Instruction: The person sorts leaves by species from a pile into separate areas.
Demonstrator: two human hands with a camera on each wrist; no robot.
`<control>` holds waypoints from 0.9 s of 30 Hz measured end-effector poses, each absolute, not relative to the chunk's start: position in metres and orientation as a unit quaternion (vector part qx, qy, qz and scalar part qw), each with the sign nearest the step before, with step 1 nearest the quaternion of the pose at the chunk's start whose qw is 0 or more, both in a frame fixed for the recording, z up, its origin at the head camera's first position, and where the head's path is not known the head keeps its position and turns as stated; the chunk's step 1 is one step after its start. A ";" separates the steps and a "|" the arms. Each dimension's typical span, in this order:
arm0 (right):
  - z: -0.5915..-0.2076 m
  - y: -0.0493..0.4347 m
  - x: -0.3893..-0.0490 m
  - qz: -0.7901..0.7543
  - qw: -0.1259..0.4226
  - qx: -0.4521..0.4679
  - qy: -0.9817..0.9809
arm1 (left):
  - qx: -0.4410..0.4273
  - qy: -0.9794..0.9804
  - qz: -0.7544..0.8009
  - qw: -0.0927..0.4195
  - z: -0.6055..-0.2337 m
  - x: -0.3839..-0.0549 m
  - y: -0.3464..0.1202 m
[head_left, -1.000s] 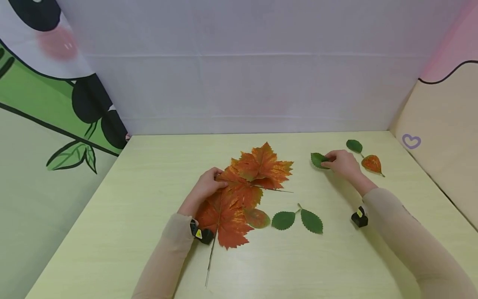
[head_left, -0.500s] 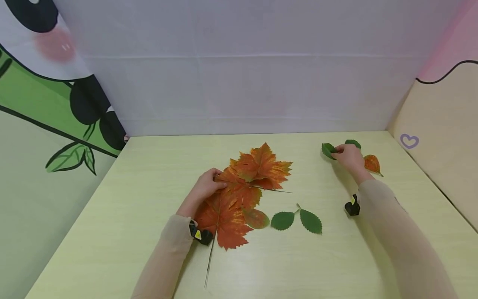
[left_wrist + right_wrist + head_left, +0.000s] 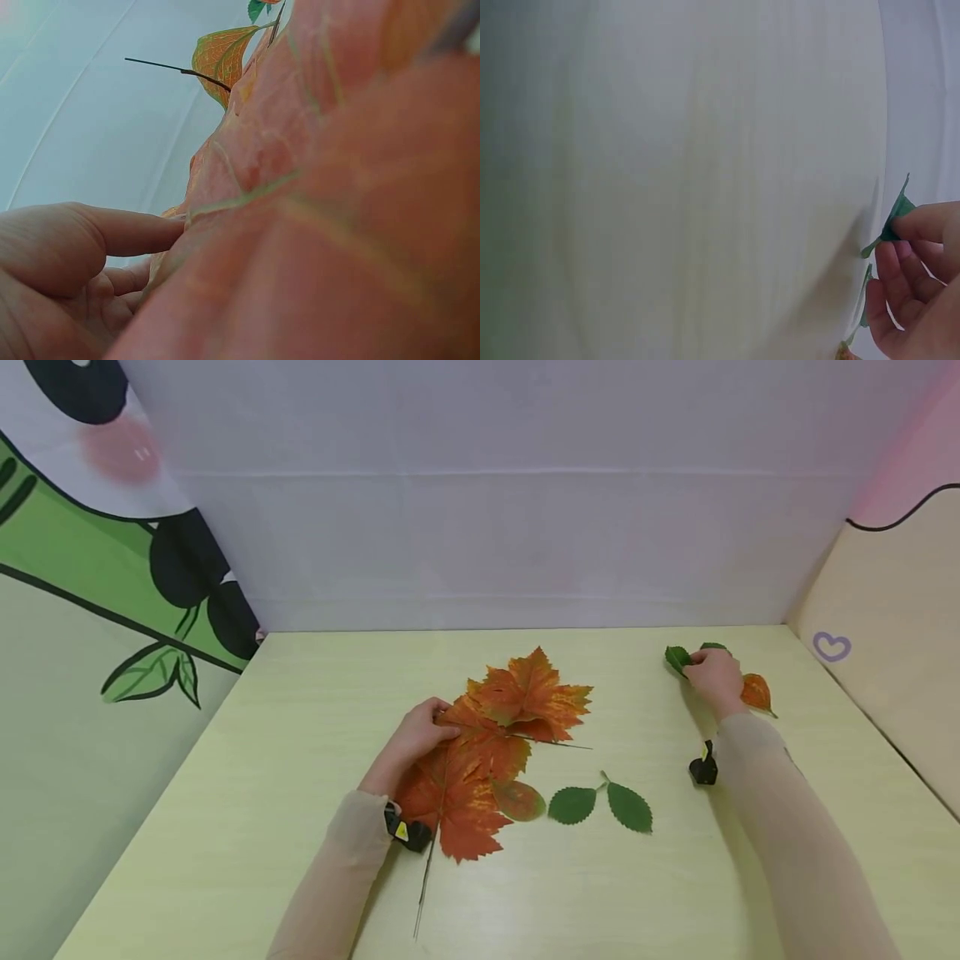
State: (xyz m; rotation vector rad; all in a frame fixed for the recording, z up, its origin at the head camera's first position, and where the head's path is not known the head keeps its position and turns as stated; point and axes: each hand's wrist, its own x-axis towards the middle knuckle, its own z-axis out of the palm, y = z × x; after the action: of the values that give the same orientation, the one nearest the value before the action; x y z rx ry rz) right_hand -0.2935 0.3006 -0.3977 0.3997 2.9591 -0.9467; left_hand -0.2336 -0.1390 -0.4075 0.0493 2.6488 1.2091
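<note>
At the left of the table my left hand (image 3: 420, 737) pinches the edge of an orange maple leaf (image 3: 480, 743). In the left wrist view the thumb (image 3: 142, 231) lies on that leaf's surface. This leaf belongs to an overlapping row of orange maple leaves, one above (image 3: 532, 689) and one below (image 3: 450, 806). My right hand (image 3: 715, 678), at the back right, pinches a small green leaf (image 3: 677, 660) between thumb and fingers, as the right wrist view shows too. Just behind the hand lies another green leaf (image 3: 714, 646), partly hidden by it. An orange leaf (image 3: 756, 692) lies to its right.
Two joined green leaves (image 3: 630, 807) lie at front centre, beside a reddish-green oval leaf (image 3: 519, 800). A thin stem (image 3: 423, 893) runs toward me from the lower maple leaf. A pale cloth wall (image 3: 525, 552) stands behind the table (image 3: 247, 777).
My right hand has carried the green leaf to the right and slightly back, close to the other green leaf, which it now partly covers. The left hand has stayed on the maple leaf.
</note>
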 end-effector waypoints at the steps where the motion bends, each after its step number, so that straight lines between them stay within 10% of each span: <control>1: -0.398 0.302 -0.294 -0.302 0.002 0.132 0.944 | 0.017 0.904 0.412 0.115 -0.407 -0.234 -0.139; 27: -0.400 0.312 -0.307 -0.281 -0.026 0.190 0.940 | 0.026 0.903 0.414 0.115 -0.404 -0.233 -0.143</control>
State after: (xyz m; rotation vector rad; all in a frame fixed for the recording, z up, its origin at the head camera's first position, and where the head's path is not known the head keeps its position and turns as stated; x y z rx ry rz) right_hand -0.3068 0.3116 -0.4001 0.6082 3.0039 -0.8962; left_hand -0.2327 -0.1425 -0.4038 0.0773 2.6451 1.2125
